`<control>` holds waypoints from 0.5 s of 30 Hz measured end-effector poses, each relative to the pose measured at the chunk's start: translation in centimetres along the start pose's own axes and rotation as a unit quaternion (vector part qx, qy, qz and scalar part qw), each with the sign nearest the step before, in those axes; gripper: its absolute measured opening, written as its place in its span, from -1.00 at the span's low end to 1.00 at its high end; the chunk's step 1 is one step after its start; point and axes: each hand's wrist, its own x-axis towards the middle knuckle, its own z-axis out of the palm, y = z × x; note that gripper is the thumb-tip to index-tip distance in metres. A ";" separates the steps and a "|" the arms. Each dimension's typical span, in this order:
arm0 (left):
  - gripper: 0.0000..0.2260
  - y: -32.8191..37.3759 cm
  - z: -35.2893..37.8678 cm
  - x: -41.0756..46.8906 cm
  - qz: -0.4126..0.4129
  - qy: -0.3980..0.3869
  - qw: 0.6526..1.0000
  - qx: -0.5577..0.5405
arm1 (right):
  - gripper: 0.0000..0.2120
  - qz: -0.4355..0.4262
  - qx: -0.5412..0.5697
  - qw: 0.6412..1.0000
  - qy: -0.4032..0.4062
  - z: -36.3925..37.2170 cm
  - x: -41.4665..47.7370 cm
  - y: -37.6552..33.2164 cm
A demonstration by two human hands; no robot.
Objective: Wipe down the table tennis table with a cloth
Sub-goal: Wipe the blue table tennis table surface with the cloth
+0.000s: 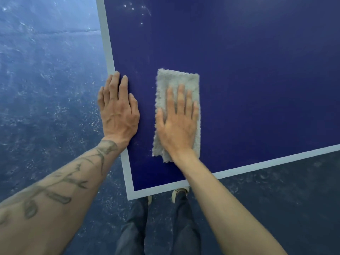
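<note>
Grey cloth (177, 100) lies folded mid-frame on table tennis table (257, 80) corner, right hand (177, 124) pressing flat, fingers spread. Left hand (118, 109) flat, braces edge. Wipe under way; next, likely sweep toward specks (136, 10) upper left.

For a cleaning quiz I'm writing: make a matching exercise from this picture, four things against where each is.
1 left hand
2 right hand
3 cloth
4 white specks

A pressed flat on the cloth
B far up the table, beyond both hands
C flat on bare table by the white border
D spread under a palm near the corner

Pairs: 1-C, 2-A, 3-D, 4-B
</note>
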 end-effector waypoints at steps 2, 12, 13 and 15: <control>-0.56 0.0 0.0 0.0 -0.002 0.003 1.000 -0.007 | -0.36 -0.084 0.012 0.996 -0.014 0.6 -2.9 -1.4; -0.56 -0.1 -0.3 0.2 -0.005 -0.012 1.000 -0.020 | -0.36 0.067 -0.026 0.997 -0.017 -1.8 0.7 4.2; -0.57 -0.1 -0.3 0.2 -0.006 -0.012 1.000 -0.018 | -0.35 0.066 -0.019 0.998 -0.011 -1.4 1.3 2.8; -0.57 0.0 -0.4 0.2 -0.008 -0.013 1.000 -0.012 | -0.35 0.015 -0.011 1.000 -0.012 -0.4 0.7 0.1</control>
